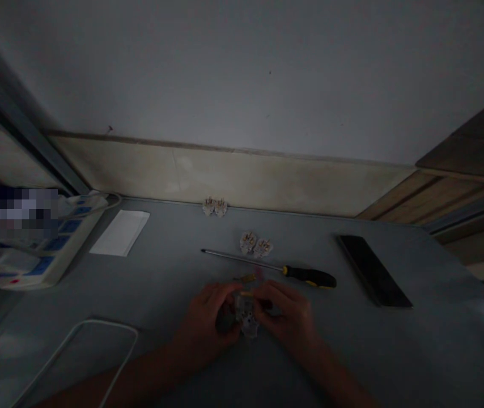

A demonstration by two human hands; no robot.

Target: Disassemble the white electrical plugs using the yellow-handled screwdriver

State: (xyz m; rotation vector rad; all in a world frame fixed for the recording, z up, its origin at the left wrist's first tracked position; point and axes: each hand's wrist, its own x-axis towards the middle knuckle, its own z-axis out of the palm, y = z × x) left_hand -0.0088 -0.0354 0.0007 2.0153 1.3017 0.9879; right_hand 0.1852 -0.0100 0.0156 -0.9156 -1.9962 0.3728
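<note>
Both hands together grip one small grey plastic plug piece (247, 317). Beyond the grip lie four small white plug parts with brass pins, in two pairs (255, 245) (215, 207), and one black-and-yellow-handled steel screwdriver (276, 267). Right of the grip lies one black flat phone (373, 277); far left, one white power strip with blue switches (50, 249).

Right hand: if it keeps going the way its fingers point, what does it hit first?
The right hand points left toward the small plug part both hands hold, so it meets that at once, with the left hand just behind. The dim picture leaves depth unclear.
</note>
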